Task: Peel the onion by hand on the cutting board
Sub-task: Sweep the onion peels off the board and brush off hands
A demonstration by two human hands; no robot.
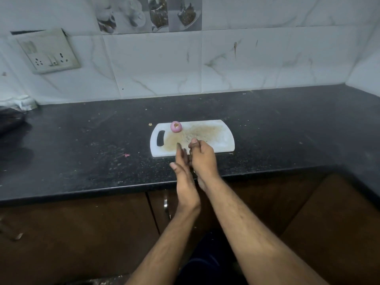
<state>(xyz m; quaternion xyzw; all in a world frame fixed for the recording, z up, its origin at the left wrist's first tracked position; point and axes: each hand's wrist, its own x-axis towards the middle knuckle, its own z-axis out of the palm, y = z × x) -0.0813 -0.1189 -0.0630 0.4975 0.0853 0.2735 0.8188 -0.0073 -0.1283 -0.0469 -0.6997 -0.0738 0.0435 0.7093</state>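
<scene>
Our left hand (182, 161) lies flat with straight fingers against our curled, seemingly empty right hand (202, 156); the peeled-looking onion (176, 126) waits untouched on the cutting board (222, 138); next we check it.

Peeled onion (176, 126) on board (224, 138); both hands together nr front edge.

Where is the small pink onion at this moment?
In the head view, the small pink onion sits on the far edge of the white plastic cutting board, near its handle hole, beyond both hands.

Right hand (202, 156) grip contents hidden, perhaps peel.
</scene>
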